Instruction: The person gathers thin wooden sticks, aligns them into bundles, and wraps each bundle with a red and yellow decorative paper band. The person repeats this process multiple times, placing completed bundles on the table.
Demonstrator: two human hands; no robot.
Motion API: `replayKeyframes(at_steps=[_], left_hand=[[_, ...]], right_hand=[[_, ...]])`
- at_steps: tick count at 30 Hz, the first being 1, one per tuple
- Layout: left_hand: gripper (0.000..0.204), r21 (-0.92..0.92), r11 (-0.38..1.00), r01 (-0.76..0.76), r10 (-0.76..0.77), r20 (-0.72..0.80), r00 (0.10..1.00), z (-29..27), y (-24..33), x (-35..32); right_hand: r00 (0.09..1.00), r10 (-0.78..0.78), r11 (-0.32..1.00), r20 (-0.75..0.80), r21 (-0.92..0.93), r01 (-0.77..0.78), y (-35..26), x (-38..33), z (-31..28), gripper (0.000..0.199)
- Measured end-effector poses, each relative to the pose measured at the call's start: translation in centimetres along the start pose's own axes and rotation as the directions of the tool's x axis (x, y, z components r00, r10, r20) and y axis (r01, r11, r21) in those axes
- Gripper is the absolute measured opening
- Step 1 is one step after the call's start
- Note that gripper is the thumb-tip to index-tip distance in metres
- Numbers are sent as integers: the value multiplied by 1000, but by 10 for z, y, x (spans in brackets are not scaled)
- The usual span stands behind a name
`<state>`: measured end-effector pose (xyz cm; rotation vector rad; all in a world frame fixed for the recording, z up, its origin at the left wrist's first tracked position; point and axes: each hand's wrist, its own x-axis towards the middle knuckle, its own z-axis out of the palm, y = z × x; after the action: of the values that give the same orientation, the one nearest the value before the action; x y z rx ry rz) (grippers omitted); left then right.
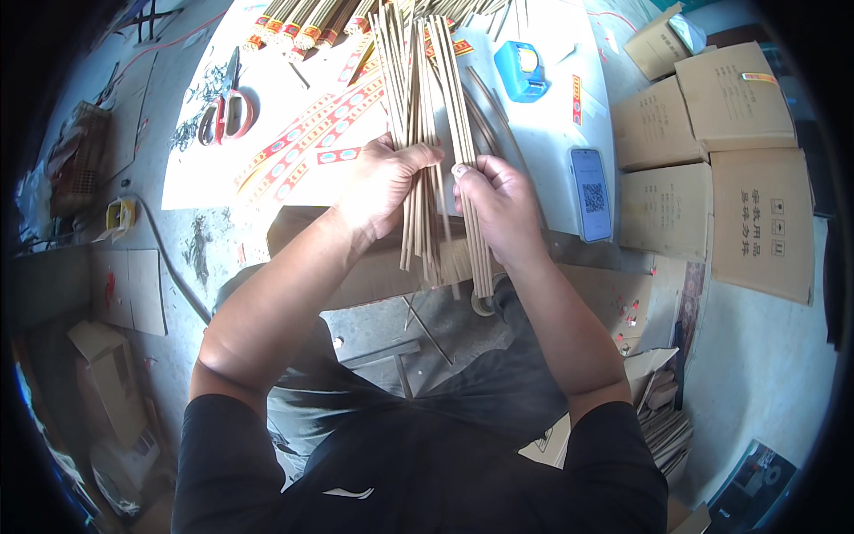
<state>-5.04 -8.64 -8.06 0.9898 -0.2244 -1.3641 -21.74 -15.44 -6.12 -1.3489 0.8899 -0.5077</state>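
My left hand (389, 182) is closed around a loose bunch of thin wooden sticks (414, 107), held nearly upright over the near edge of the table. Beside it, my right hand (500, 203) grips a smaller bunch of the same sticks (456, 98), its thumb pressed across them. A narrow gap parts the two bunches, and a blurred stick hangs between them. Red and yellow printed paper strips (307, 142) lie on the white table (200, 169) left of my left hand. More loose sticks (491, 111) rest on the table behind my right hand.
Scissors with red handles (226, 111) lie on the left. Banded stick bundles (311, 27) fill the far side. A blue tape dispenser (520, 71) and a phone (589, 194) are on the right. Cardboard boxes (734, 98) stack beyond the table's right edge.
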Motion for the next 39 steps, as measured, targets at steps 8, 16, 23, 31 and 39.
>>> replayKeyframes(at_steps=[8, 16, 23, 31, 39], left_hand=[[22, -78, 994, 79, -77, 24, 997, 13, 8, -11], [23, -43, 999, 21, -17, 91, 996, 4, -1, -4], [23, 15, 999, -31, 29, 83, 996, 5, 3, -2], [26, 44, 998, -35, 32, 78, 996, 7, 6, -5], [25, 4, 1000, -15, 14, 59, 998, 5, 17, -5]], right_hand=[[995, -81, 997, 59, 18, 80, 6, 3, -8, 17], [992, -56, 998, 114, -35, 61, 0, 3, -12, 16], [995, -60, 998, 74, -20, 62, 7, 4, -10, 13], [999, -23, 1000, 46, 3, 23, -1, 1, -7, 15], [992, -59, 995, 112, 82, 50, -1, 4, -9, 18]])
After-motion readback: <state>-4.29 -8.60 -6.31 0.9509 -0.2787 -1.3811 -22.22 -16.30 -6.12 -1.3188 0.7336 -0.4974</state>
